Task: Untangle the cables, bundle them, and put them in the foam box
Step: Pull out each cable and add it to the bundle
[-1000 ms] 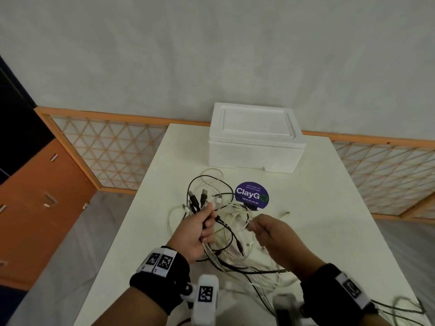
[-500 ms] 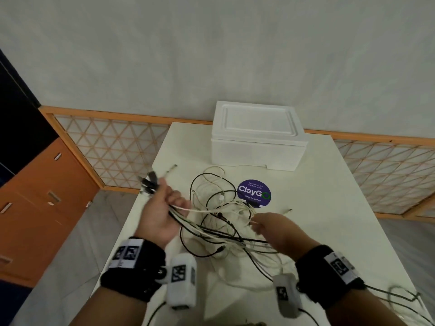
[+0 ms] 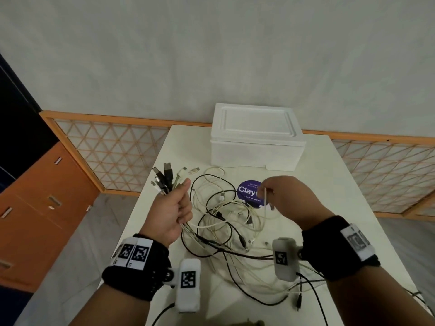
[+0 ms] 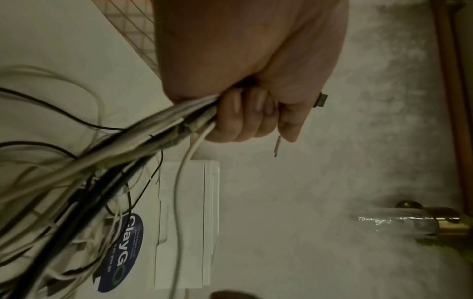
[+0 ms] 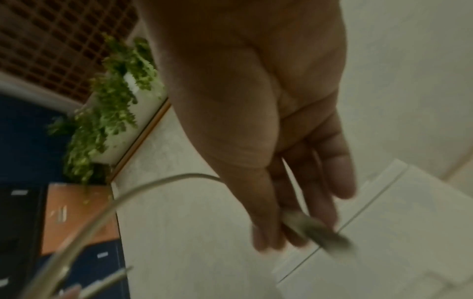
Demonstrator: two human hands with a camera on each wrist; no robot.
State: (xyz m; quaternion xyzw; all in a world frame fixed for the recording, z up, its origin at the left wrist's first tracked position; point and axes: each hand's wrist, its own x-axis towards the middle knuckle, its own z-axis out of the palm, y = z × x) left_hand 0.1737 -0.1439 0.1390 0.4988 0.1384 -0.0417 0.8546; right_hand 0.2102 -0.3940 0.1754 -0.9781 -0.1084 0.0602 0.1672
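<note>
A tangle of black and white cables (image 3: 223,215) lies on the white table (image 3: 329,208) in front of me. My left hand (image 3: 175,205) is raised at the table's left edge and grips a bunch of cable ends (image 3: 164,180), whose plugs stick up out of the fist; in the left wrist view the fingers (image 4: 245,113) curl round the bunch (image 4: 153,133). My right hand (image 3: 282,196) hovers over the tangle and pinches one white cable (image 3: 265,196) near its plug (image 5: 314,228). The closed white foam box (image 3: 256,137) stands at the back of the table.
A round purple ClayGo sticker (image 3: 247,192) lies between the tangle and the box. More cable runs trail to the front right of the table (image 3: 306,290). An orange-framed lattice screen (image 3: 113,151) and an orange cabinet (image 3: 35,208) stand to the left.
My left hand swung out to the left and lifted the bunch of cable ends. My right hand rose and moved forward, lifting a single white cable out of the tangle.
</note>
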